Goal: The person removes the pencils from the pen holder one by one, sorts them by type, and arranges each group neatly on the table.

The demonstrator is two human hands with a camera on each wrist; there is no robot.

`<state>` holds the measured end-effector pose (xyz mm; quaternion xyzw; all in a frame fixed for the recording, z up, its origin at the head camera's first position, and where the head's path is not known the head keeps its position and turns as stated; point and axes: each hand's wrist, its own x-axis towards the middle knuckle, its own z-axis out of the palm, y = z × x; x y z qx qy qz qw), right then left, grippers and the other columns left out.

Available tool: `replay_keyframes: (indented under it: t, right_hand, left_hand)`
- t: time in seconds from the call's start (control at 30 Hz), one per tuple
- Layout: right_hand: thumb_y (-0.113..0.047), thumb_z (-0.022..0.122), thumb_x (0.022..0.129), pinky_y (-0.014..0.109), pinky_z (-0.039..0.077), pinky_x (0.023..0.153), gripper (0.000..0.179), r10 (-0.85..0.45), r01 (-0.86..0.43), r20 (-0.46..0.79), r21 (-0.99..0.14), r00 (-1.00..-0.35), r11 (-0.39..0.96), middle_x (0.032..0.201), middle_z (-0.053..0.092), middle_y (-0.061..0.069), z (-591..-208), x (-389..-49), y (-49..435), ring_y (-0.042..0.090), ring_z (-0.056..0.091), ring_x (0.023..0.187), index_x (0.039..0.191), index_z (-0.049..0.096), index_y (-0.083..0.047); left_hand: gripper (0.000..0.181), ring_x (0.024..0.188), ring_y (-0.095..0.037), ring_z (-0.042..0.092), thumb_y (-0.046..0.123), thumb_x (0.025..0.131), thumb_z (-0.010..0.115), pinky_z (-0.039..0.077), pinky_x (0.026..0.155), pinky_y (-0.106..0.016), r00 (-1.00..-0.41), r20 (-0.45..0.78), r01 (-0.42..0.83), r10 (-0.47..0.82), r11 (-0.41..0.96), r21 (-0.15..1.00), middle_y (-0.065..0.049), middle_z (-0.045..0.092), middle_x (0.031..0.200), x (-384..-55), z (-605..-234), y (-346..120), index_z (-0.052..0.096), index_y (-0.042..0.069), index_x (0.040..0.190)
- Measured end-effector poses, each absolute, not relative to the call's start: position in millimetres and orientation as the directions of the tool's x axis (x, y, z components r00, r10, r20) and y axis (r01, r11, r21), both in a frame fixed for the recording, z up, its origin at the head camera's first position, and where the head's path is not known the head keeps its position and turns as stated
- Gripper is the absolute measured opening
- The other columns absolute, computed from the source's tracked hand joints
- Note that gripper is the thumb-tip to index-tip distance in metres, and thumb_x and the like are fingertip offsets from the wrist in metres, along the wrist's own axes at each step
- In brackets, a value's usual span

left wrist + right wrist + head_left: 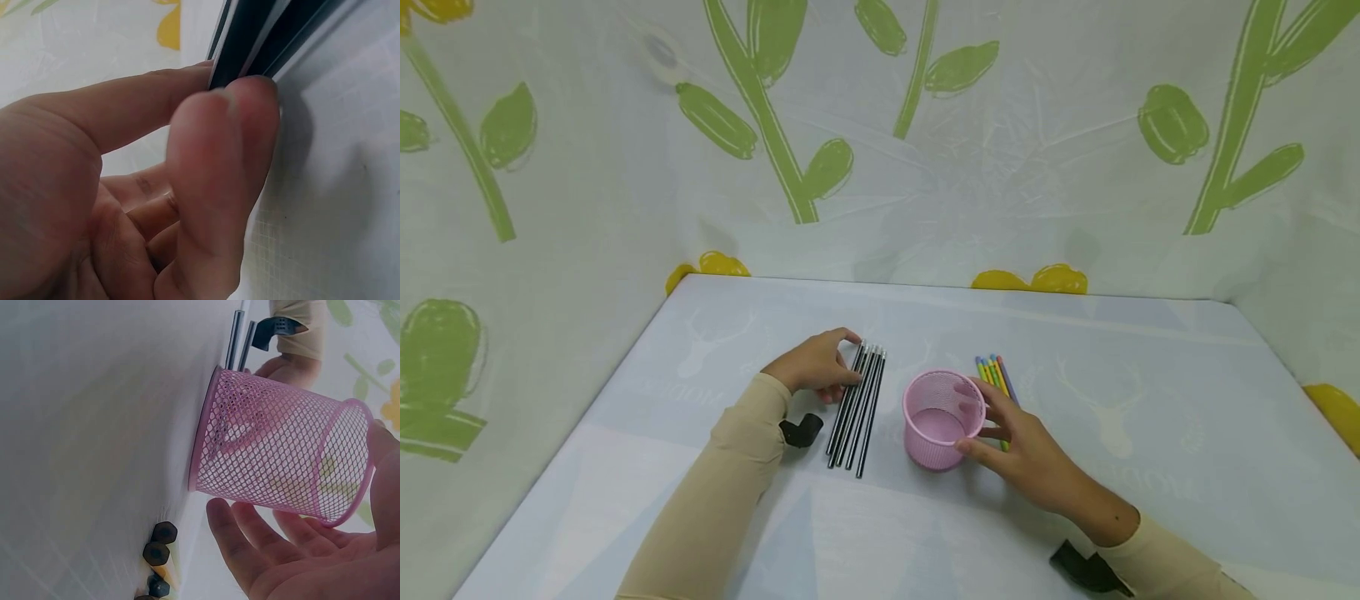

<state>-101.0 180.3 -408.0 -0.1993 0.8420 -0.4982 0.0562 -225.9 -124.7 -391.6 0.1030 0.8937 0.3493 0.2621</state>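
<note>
A row of black pencils (857, 417) with silvery upper ends lies left of centre on the table. My left hand (816, 367) is at their upper left side, its thumb across the nearest pencils. In the left wrist view its fingers (253, 125) close in around the dark shafts (247, 44). To the right stands a pink mesh pen cup (925, 446), upright, with no pencils in it. My right hand (1030, 454) holds its right side, thumb at the rim in the right wrist view and fingers (231, 531) spread along the mesh.
Several coloured pencils (992, 371) lie behind the right hand, which covers part of them; their hexagonal ends (156, 553) show in the right wrist view. The pale printed table (1150, 375) meets a curtain with green leaves (962, 67) at its far edge. Black straps hang at both wrists.
</note>
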Motion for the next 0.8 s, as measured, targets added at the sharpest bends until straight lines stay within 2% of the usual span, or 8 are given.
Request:
replay_keyframes:
  t: [0.8]
  right_hand:
    - [-0.028,0.073,0.092,0.043,0.057,0.091,0.075,-0.397,-0.275,0.094,-0.861,-0.913,0.428,0.143,0.055,0.018,-408.1,-101.9,180.7,0.038,0.065,0.116,0.154,0.033,-0.014]
  left_hand:
    - [0.067,0.058,-0.017,0.065,0.022,0.091,0.074,0.058,0.057,-0.031,-0.834,-0.407,-0.003,0.372,0.735,0.678,-0.011,0.066,0.089,-226.0,-394.5,-125.2,0.039,0.015,0.148]
